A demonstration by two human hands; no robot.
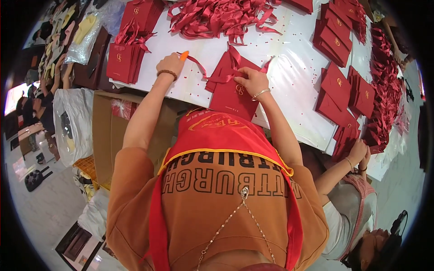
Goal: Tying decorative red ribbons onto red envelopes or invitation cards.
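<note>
A flat red envelope-like paper piece [235, 100] with a gold emblem lies in front of me at the table's near edge, partly over other red pieces. A dark red satin ribbon [197, 66] runs across it and out to the left. My left hand [172, 65], wearing a beaded bracelet, is closed at the ribbon's left end, with an orange cover [184, 55] on one fingertip. Over the envelope's upper part, my right hand [254, 82] pinches the ribbon between thumb and fingers.
A heap of red ribbons [217, 18] lies at the far side of the white table [289, 90]. Red envelopes with ribbons [124, 61] stand at left; more stacks [334, 40] fill the right. A co-worker's hands [357, 152] reach in at the right edge. An open carton [103, 131] stands below left.
</note>
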